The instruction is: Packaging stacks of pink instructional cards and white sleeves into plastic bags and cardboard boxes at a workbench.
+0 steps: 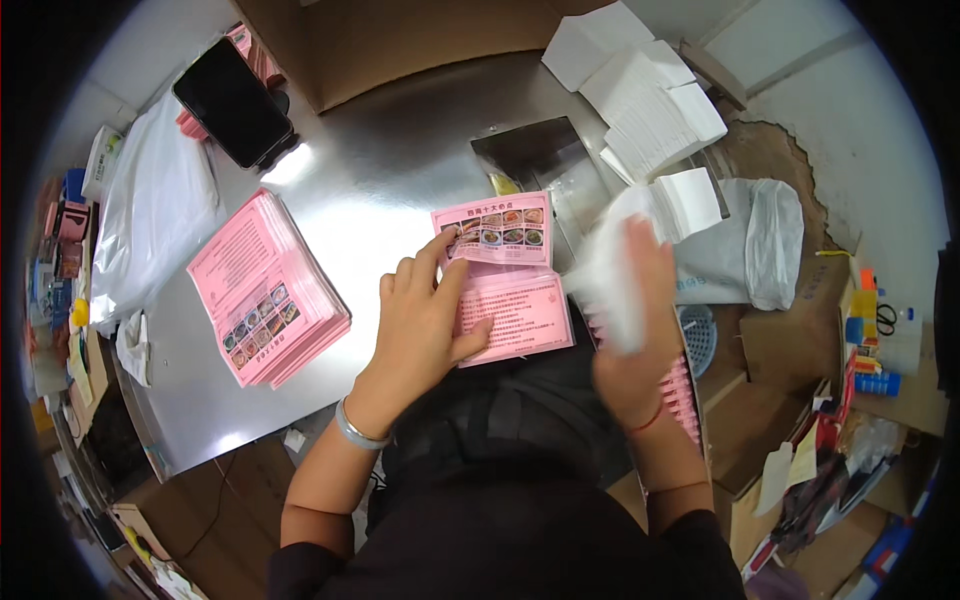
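An unfolded pink leaflet with food pictures on its upper half and printed lines below lies at the table's near edge. My left hand rests on its left side, fingers and thumb spread apart. To the right, my right hand is smeared by motion and grips a white, folded paper-like piece; its exact kind is blurred. Farther left sits a thick stack of similar pink leaflets. At the far right stands a fanned stack of white folded papers.
A black phone on a stand is at the back left, beside white plastic wrap. An open cardboard box stands behind the metal table. A row of pink papers lies beneath my right forearm. Right of it are a plastic bag and a blue basket.
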Demonstrator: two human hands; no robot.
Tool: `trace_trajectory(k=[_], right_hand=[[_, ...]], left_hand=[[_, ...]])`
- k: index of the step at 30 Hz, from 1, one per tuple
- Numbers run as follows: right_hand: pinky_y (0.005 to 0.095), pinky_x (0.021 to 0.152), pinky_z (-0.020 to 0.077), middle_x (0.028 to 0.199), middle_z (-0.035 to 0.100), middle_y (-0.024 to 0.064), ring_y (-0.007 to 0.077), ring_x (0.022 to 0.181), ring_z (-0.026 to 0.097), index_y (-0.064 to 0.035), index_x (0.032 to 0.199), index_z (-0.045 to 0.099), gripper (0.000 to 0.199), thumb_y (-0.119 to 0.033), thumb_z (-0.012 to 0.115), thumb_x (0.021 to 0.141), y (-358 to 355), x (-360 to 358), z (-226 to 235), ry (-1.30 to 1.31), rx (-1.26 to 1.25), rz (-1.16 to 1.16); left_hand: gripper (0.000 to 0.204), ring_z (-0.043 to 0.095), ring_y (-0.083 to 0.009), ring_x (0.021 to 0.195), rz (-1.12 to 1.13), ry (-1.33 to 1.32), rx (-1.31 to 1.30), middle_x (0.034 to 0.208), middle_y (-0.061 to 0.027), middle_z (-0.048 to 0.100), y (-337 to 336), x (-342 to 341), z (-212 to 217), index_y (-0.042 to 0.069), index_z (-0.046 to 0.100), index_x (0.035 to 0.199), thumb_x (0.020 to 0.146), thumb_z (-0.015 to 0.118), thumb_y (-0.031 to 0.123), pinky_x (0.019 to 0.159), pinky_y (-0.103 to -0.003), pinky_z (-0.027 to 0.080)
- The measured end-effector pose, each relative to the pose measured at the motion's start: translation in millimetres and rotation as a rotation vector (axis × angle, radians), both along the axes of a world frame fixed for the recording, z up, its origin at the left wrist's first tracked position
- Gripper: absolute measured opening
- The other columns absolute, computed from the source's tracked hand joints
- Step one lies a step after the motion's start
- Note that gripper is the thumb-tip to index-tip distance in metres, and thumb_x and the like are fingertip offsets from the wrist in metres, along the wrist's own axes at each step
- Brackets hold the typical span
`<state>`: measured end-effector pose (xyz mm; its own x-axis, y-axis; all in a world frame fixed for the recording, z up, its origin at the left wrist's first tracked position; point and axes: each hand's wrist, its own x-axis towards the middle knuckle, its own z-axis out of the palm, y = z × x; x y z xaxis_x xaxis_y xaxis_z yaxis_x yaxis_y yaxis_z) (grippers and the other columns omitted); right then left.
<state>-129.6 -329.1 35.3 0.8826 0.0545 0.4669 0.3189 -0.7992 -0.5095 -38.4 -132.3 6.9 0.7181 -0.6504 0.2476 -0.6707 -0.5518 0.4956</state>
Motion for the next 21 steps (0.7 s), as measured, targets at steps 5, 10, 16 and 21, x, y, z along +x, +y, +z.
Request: trace_trajectory(k=[5,10,16,21], right_hand=[[0.0560,0.108,0.0308,0.112,0.063,0.0149,0.0277,0.110,0.060,-0.0097,0.117,0.064,0.031,-0.015,0.054,0.088,24.6,8.1,-20.0,0.033,-0.384,0.004],[0.0505,0.093,0.0462,0.090,0.068,0.0146,0.0286,0.097,0.066,-0.0088,0.096,0.067,0.019,-0.014,0.059,0.080,8.8,79.0,-43.5,0.264,-0.440,-0.053],[0.0454,0.056,0.0505,0.071,0.065,0.0157,0.0343,0.064,0.065,-0.0049,0.085,0.064,0.015,-0.020,0.066,0.082,-31.6,110.7,-61.5,0.230,-0.441,-0.364],[0.0429,0.065,0.0516,0.073,0.066,0.0118,0.0311,0.069,0.065,-0.0015,0.096,0.069,0.017,-0.012,0.066,0.084,-45.9,56.0,-15.1,-0.296,0.063,-0.423]], left_hand=[[0.057,0.055,-0.0295,0.094,-0.088,0.145,-0.090,0.139,-0.0200,0.044,-8.8,1.9,4.2,0.007,0.056,0.125,0.070,0.068,0.004,0.080,-0.037,0.045],[0.066,0.056,-0.0390,0.113,-0.259,0.190,-0.270,0.140,-0.0240,0.042,-35.5,-15.0,12.5,0.017,0.052,0.136,0.074,0.069,0.001,0.092,-0.036,0.049],[0.090,0.038,-0.0397,0.131,0.210,-0.195,-0.182,0.145,-0.0217,0.035,86.4,6.5,22.6,0.003,0.045,0.137,0.064,0.085,0.038,0.108,-0.050,0.032],[0.068,0.041,-0.0369,0.128,0.218,0.189,0.190,0.141,-0.0145,0.044,156.9,36.0,45.0,0.010,0.057,0.125,0.064,0.084,0.025,0.106,-0.046,0.035]])
